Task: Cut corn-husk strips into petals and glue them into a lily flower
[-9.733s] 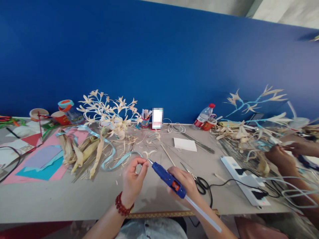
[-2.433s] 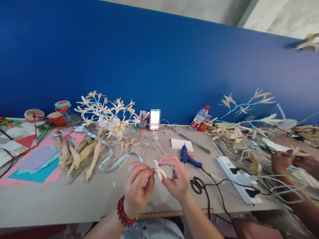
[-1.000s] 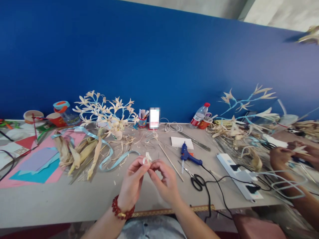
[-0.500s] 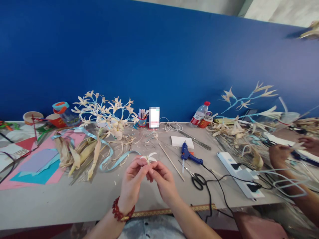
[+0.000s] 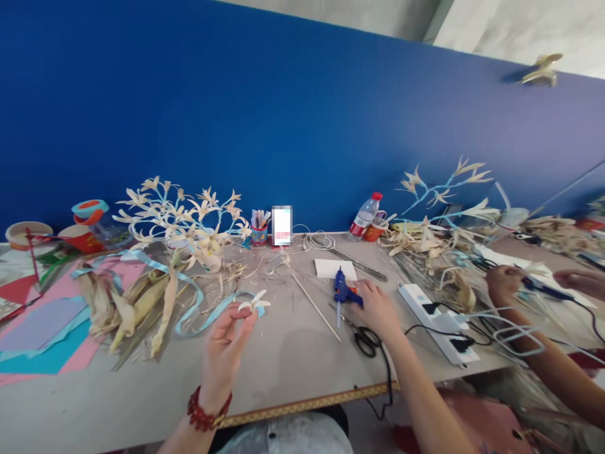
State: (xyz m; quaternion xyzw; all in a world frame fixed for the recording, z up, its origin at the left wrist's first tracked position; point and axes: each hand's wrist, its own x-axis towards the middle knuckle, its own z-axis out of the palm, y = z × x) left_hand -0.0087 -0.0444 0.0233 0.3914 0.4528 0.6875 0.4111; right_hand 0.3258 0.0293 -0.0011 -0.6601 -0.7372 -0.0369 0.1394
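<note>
Between the thumb and fingers of my left hand (image 5: pixel 229 337) is a small white flower (image 5: pixel 255 304), held above the table (image 5: pixel 293 359). A red bead bracelet circles that wrist. My right hand (image 5: pixel 375 308) lies over the handle end of the blue glue gun (image 5: pixel 341 287); its fingertips are partly hidden, so its grip cannot be made out. The gun's nozzle points toward a white card (image 5: pixel 326 268). Black-handled scissors (image 5: pixel 367 342) lie just below my right hand. A thin stick (image 5: pixel 316 308) rests between my hands.
White flower branches (image 5: pixel 189 221) and dried husks (image 5: pixel 137 309) stand and lie at left, beside coloured paper (image 5: pixel 61 347). A power strip (image 5: pixel 439 325) with cables is at right. Beyond it, another person's hands (image 5: pixel 503 284) work. A bottle (image 5: pixel 365 217) stands by the wall.
My hands have parted. My left hand has moved left with the flower, while my right hand has let go of it and reached right to the glue gun. The view has shifted rightward.
</note>
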